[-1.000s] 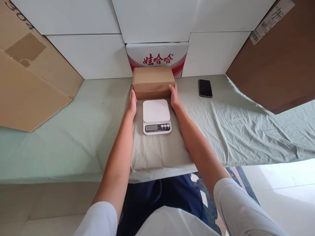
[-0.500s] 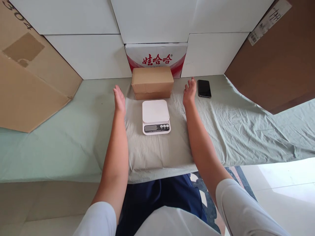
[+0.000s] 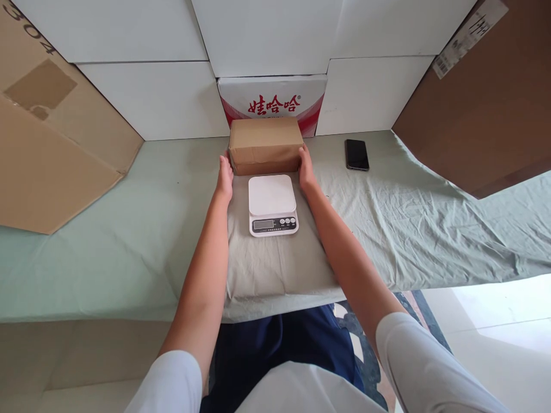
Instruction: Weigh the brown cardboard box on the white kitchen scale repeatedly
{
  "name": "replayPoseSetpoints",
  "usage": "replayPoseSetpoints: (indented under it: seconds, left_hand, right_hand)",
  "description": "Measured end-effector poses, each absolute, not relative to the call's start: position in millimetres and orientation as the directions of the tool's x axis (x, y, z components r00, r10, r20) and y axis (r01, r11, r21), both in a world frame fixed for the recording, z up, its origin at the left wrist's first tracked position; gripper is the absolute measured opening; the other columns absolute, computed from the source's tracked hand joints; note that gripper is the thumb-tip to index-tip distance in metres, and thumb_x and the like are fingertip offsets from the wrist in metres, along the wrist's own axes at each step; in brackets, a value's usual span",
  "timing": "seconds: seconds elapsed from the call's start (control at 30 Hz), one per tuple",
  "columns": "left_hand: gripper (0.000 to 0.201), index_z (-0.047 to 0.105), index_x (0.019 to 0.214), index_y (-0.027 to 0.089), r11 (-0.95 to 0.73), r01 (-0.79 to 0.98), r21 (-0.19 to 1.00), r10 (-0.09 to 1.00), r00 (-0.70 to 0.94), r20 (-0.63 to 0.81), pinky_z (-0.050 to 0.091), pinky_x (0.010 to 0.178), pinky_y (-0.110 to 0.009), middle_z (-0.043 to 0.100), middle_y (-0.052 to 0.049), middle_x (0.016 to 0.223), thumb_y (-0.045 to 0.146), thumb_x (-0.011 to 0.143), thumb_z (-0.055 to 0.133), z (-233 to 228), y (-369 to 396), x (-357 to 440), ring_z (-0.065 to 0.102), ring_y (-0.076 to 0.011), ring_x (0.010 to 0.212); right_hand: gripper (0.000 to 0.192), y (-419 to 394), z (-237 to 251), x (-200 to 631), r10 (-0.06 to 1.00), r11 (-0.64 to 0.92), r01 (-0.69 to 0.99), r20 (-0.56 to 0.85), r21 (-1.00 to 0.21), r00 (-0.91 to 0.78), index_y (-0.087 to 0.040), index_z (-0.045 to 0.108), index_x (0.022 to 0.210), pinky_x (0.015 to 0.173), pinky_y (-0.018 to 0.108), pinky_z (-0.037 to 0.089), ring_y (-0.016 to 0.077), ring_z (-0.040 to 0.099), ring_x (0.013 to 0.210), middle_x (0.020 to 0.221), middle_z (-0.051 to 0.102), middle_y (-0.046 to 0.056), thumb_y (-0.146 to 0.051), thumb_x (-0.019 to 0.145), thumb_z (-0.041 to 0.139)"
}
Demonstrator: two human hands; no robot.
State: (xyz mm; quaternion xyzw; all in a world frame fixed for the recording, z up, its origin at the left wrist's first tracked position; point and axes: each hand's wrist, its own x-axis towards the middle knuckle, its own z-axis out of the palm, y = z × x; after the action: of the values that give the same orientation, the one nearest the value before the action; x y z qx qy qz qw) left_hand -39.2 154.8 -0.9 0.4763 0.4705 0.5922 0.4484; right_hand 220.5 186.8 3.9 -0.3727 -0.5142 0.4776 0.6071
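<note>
A small brown cardboard box point(image 3: 266, 155) rests on the cloth, its long side facing me. My left hand point(image 3: 224, 179) presses against the box's left end, and my right hand point(image 3: 306, 168) grips the right end, fingertips at its edge. Some fingers of both hands are hidden by the box and by the hands themselves. Just in front of the box, between my forearms, lies a white digital kitchen scale point(image 3: 272, 198) with nothing on its platform. Its dark display panel and buttons face me.
A black phone point(image 3: 357, 155) lies to the right of the box. Behind stands a white and red carton point(image 3: 275, 92) against white panels point(image 3: 150, 97). Large cardboard sheets flank the left point(image 3: 55, 160) and right point(image 3: 477, 115). Pale green cloth point(image 3: 129, 246) covers the surface.
Both hands have moved inward from either side, now meeting the ends of the cardboard box. The box, scale and phone stay where they were.
</note>
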Motion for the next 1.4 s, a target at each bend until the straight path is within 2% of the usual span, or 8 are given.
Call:
replayPoseSetpoints:
  seconds: [0.1,0.37,0.5,0.63,0.7,0.93,1.2,1.4]
  left_hand:
    - [0.105,0.033,0.164,0.028,-0.161,-0.091,0.983,0.982,-0.112,0.150,0.023,0.133,-0.040,0.028,-0.007,0.175,0.093,0.083,0.018,0,156,-36,0.027,-0.0215,0.163]
    - [0.114,0.044,0.158,0.030,-0.154,-0.077,0.985,0.982,-0.121,0.144,0.019,0.133,-0.047,0.031,-0.010,0.174,0.101,0.071,0.027,9,148,-34,0.026,-0.0275,0.163]
    - [0.107,0.053,0.150,0.033,-0.283,-0.052,0.958,0.950,-0.150,0.273,0.024,0.132,-0.048,0.043,-0.009,0.168,0.102,0.071,0.029,30,128,-38,0.033,-0.0295,0.161]
    - [0.092,0.057,0.147,0.029,-0.453,-0.001,0.891,0.876,-0.184,0.445,0.031,0.130,-0.047,0.054,-0.011,0.160,0.091,0.084,0.034,47,78,-35,0.042,-0.0287,0.156]
    - [0.087,0.057,0.147,0.029,-0.489,0.008,0.872,0.861,-0.152,0.484,0.035,0.128,-0.045,0.055,-0.010,0.159,0.087,0.087,0.034,46,46,-29,0.044,-0.0292,0.154]
    - [0.082,0.057,0.147,0.033,-0.413,0.005,0.911,0.901,-0.146,0.409,0.041,0.124,-0.045,0.060,-0.009,0.154,0.085,0.089,0.034,19,-25,-6,0.048,-0.0316,0.152]
    - [0.085,0.057,0.148,0.032,-0.389,0.018,0.921,0.907,-0.166,0.387,0.042,0.123,-0.045,0.059,-0.010,0.155,0.087,0.086,0.035,18,-29,-8,0.049,-0.0323,0.151]
    - [0.086,0.058,0.148,0.033,-0.367,-0.017,0.930,0.916,-0.178,0.358,0.039,0.125,-0.046,0.055,-0.009,0.159,0.088,0.085,0.036,20,-26,-7,0.046,-0.0330,0.153]
  right_hand:
    - [0.082,177,9,213,0.952,0.305,-0.170,0.300,-0.937,0.054,-0.027,0.052,0.143,0.139,0.046,0.021,0.0228,0.035,0.160,0.163,0.050,0.001,-0.079,0.080,0.050]
    - [0.074,165,31,207,0.939,0.340,-0.161,0.343,-0.927,0.007,-0.031,0.046,0.145,0.139,0.045,0.024,0.0225,0.038,0.157,0.164,0.049,-0.002,-0.072,0.084,0.049]
    - [0.077,149,55,212,0.918,0.381,-0.166,0.394,-0.909,-0.049,-0.030,0.043,0.148,0.139,0.045,0.022,0.0243,0.035,0.160,0.165,0.046,0.000,-0.074,0.085,0.049]
    - [0.071,103,65,228,0.889,0.412,-0.133,0.430,-0.901,-0.155,-0.038,0.038,0.153,0.139,0.046,0.022,0.0228,0.027,0.164,0.168,0.042,-0.007,-0.070,0.090,0.050]
    - [0.070,74,61,237,0.902,0.384,-0.133,0.402,-0.914,-0.159,-0.041,0.037,0.153,0.139,0.047,0.022,0.0238,0.029,0.163,0.168,0.041,-0.007,-0.067,0.090,0.052]
    - [0.060,8,43,249,0.943,0.288,-0.153,0.308,-0.945,-0.123,-0.043,0.042,0.151,0.138,0.047,0.024,0.0245,0.034,0.160,0.163,0.048,-0.005,-0.061,0.094,0.050]
    - [0.072,4,41,245,0.952,0.274,-0.127,0.288,-0.953,-0.108,-0.043,0.036,0.155,0.137,0.046,0.028,0.0245,0.033,0.161,0.163,0.049,-0.004,-0.071,0.090,0.049]
    - [0.070,3,42,244,0.951,0.272,-0.138,0.288,-0.952,-0.114,-0.043,0.036,0.155,0.136,0.047,0.030,0.0245,0.033,0.161,0.165,0.047,-0.005,-0.069,0.091,0.049]
